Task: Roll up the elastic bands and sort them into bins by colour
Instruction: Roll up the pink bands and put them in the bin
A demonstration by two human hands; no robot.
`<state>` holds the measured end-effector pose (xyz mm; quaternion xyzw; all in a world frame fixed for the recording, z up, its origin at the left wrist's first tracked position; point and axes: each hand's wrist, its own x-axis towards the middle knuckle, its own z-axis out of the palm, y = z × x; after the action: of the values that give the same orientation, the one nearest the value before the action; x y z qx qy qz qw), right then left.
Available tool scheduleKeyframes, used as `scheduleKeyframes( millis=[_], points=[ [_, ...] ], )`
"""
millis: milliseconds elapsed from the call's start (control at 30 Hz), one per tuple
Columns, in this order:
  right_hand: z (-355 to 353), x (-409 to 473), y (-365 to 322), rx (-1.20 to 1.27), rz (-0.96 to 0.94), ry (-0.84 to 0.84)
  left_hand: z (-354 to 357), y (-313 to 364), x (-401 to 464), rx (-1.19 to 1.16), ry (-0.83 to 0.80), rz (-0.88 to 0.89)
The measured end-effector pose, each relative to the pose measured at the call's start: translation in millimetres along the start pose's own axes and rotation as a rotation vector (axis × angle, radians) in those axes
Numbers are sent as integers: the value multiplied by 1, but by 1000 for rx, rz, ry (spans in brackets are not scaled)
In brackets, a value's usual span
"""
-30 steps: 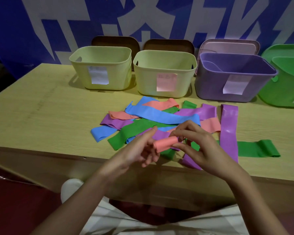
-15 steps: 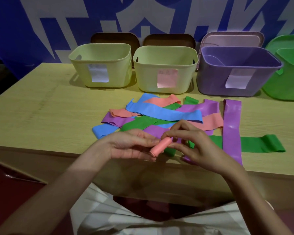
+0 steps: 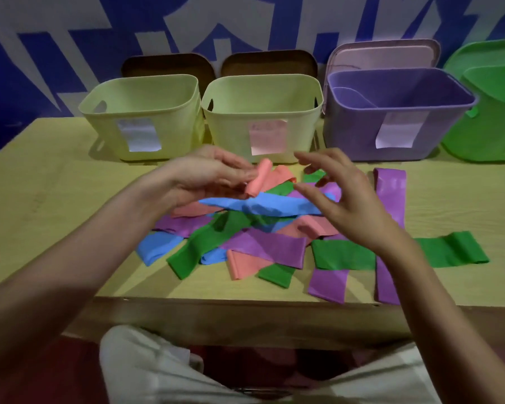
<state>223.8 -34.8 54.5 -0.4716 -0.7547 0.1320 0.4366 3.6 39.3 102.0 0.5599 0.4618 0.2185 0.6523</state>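
Note:
My left hand (image 3: 213, 176) holds a rolled salmon-pink band (image 3: 258, 182) at its fingertips, raised above the pile and in front of the yellow bin with the pink label (image 3: 263, 112). My right hand (image 3: 341, 196) hovers just right of the roll, fingers spread and holding nothing. Below them lies a pile of flat bands: blue (image 3: 263, 205), green (image 3: 210, 243), purple (image 3: 266, 246) and salmon-pink (image 3: 245, 266).
Four bins line the back of the wooden table (image 3: 41, 199): a yellow bin with a white label (image 3: 140, 112), the pink-labelled yellow one, a purple bin (image 3: 397, 112) and a green bin (image 3: 490, 112). Lids lean behind them. The front table edge is near my lap.
Both hands rose from the near table edge toward the bins. My right hand let go of the pink roll; my left hand now carries it alone.

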Motion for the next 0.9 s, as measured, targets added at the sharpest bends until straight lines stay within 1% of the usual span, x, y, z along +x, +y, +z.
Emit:
scheduleKeyframes(
  millis=[100, 200, 300, 400, 500, 633, 767, 833, 900],
  points=[
    [-8, 25, 19, -52, 32, 75, -7, 29, 24, -21, 72, 72],
    [-15, 52, 40, -109, 75, 128, -10, 58, 56, 20, 148, 111],
    [-20, 79, 61, -146, 119, 165, -10, 83, 97, 78, 191, 109],
    [-24, 112, 80, -180, 145, 190, -9, 100, 145, 161, 181, 39],
    [-28, 146, 98, -248, 187, 130, -9, 102, 199, 251, 210, -58],
    [-29, 179, 123, -364, 256, 15, -8, 87, 258, 400, 143, -202],
    [-25, 190, 142, -437, 290, -47, -9, 67, 298, 560, 138, -235],
    [-22, 192, 149, -466, 295, -63, -8, 61, 309, 581, 113, -248],
    [-20, 193, 151, -473, 296, -63, -5, 59, 312, 552, 89, -248]
  ],
)
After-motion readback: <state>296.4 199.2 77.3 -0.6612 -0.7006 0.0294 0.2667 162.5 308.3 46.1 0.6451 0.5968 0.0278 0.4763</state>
